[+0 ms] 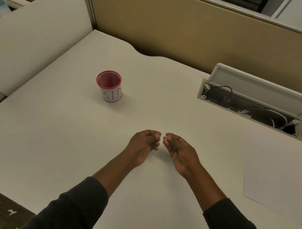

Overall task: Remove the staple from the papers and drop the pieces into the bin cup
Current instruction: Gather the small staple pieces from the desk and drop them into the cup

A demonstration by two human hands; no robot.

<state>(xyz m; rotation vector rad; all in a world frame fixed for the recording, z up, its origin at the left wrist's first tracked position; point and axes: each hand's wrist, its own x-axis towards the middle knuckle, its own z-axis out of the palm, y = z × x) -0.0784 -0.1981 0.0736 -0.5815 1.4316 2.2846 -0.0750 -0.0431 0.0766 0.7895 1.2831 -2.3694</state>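
Both hands are out over the middle of the white desk top [72,144], forearms coming in from the bottom with dark long sleeves [78,204] pushed up a bit. The left hand [142,146] has its fingers curled in and thumb pressed to the forefinger, like a pinch, but I honestly can't tell if there's anything in it, too small to see. The right hand [179,152] is curled the same way, palm turned inward, and there's a tiny pale speck [164,138] right at the tip of its thumb and forefinger, so it looks pinched shut on that little bit; whether it's a staple piece or a scrap of paper I can't say. The two sets of fingertips are close, nearly facing each other, with a small gap between. The red-rimmed round cup with a white label reading BIN [109,85] stands upright further back and to the left, well apart from both hands, with something small and dark in the bottom. A white sheet of paper [276,187] lies flat off to the right near the desk edge, away from the hands. Behind it there's a grey cable hatch with its lid propped open [256,102] and wires inside. A few white paper scraps [11,211] sit on the dark floor at bottom left.
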